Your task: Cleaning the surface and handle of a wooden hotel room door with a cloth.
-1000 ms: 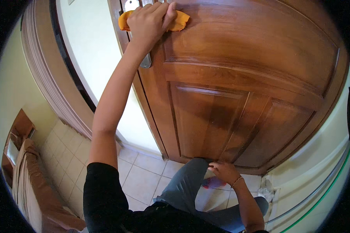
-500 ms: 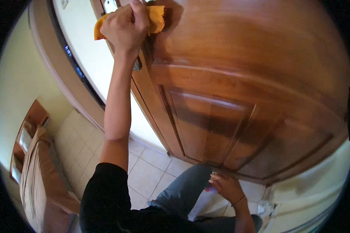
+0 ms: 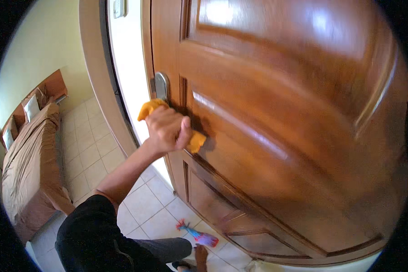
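Note:
My left hand (image 3: 167,129) is closed around an orange cloth (image 3: 150,109), whose ends stick out on both sides of the fist. It is at the edge of a brown panelled wooden door (image 3: 258,109), just below the metal lock plate (image 3: 162,85). Whatever lies behind the cloth there is hidden. Low in the picture, my right hand (image 3: 201,257) shows small and dark beside my knee, its fingers too unclear to read. Nearest to it is a blue and purple bottle with a red top (image 3: 203,236), by the door's foot; a gap seems to separate them.
A bed with a brown cover (image 3: 34,158) and pillows stands at the left, against a pale wall. Light floor tiles (image 3: 145,204) run below the door. Left of the door's edge are a white wall strip with a switch (image 3: 119,8) and a door frame (image 3: 93,50).
The view has turned, showing more of the door. My left hand has moved with the cloth from above the handle area to below the lock plate. The bottle has come into fuller view.

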### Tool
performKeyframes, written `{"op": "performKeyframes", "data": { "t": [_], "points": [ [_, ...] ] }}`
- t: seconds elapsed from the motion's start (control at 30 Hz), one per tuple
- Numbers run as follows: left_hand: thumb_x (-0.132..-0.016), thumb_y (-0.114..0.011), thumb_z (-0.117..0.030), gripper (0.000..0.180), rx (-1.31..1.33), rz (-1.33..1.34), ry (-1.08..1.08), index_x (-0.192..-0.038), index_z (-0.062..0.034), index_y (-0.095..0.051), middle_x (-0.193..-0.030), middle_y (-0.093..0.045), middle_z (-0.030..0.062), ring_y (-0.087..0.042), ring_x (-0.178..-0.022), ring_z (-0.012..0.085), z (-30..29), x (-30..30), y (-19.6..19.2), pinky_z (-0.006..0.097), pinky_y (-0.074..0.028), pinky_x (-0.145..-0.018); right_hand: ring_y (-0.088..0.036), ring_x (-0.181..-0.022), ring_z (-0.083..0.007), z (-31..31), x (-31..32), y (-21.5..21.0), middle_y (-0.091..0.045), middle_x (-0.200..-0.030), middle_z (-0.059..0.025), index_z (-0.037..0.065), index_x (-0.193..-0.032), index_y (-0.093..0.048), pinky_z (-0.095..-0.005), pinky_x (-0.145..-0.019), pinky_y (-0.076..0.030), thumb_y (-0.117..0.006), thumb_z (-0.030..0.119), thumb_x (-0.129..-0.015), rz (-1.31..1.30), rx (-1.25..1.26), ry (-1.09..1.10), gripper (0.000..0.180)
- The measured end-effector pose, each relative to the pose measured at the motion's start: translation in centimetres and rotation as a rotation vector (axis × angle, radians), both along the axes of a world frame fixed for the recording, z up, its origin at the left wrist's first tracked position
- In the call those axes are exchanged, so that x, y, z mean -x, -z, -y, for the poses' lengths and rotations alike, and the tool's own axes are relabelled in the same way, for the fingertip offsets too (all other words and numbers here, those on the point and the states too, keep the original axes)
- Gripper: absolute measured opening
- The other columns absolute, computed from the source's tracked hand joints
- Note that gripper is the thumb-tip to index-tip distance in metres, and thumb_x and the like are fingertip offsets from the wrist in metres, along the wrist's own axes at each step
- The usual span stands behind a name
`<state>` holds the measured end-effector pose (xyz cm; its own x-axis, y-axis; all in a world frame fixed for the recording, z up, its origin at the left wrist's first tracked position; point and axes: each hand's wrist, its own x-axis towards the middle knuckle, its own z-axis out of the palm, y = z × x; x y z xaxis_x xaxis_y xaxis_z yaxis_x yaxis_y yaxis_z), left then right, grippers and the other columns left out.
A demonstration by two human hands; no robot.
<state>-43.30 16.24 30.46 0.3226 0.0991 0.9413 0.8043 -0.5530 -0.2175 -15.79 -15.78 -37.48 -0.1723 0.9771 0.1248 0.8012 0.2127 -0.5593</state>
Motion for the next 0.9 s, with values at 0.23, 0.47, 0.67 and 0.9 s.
{"op": "performKeyframes", "data": {
  "t": [0.23,0.47,0.67,0.9],
  "points": [
    [-0.092,-0.078,-0.015,0.037,0.281,-0.012,0.094,-0.062,-0.0127,-0.057,-0.060,-0.054,0.0028,-0.055,-0.053,0.0218,0.9,0.7,-2.4,0.038,-0.040,-0.052,-0.078,-0.089,-0.0319,12.3,9.3,-6.9,-0.081,-0.104,-0.0147,0.010,-0.130,-0.074,-0.0466,-0.080,-0.061,-0.062,0.036,-0.110,-0.797,0.534,0.285,0.035],
    [-0.100,-0.079,-0.026,0.032,0.530,0.246,0.293,-0.076,-0.0094,-0.064,-0.070,-0.062,0.0083,-0.065,-0.063,0.0298,1.9,1.7,-4.7,0.044,-0.047,-0.059,-0.078,-0.092,-0.0285,18.4,15.5,-27.2,-0.082,-0.108,-0.0144,0.008,-0.133,-0.073,-0.0452,-0.079,-0.061,-0.061,0.038,-0.109,-0.891,0.780,0.473,0.041],
    [-0.110,-0.066,-0.029,0.035,0.900,0.487,0.299,-0.086,-0.0032,-0.070,-0.075,-0.065,0.0181,-0.067,-0.067,0.0362,2.9,2.6,-7.3,0.047,-0.050,-0.061,-0.076,-0.080,-0.0220,16.5,14.8,-44.4,-0.082,-0.094,-0.0094,0.007,-0.127,-0.076,-0.0378,-0.070,-0.059,-0.057,0.034,-0.111,-0.466,0.524,0.638,0.038],
    [-0.119,-0.048,-0.050,0.062,1.382,1.122,0.589,-0.090,-0.0020,-0.074,-0.068,-0.063,-0.0008,-0.057,-0.057,0.0069,9.2,3.6,-11.9,0.030,-0.045,-0.052,-0.077,-0.092,-0.0147,11.3,12.8,-55.1,-0.081,-0.103,-0.0075,0.005,-0.127,-0.076,-0.0330,-0.077,-0.060,-0.057,0.034,-0.115,-0.857,0.391,0.750,0.037]
  ]
}}
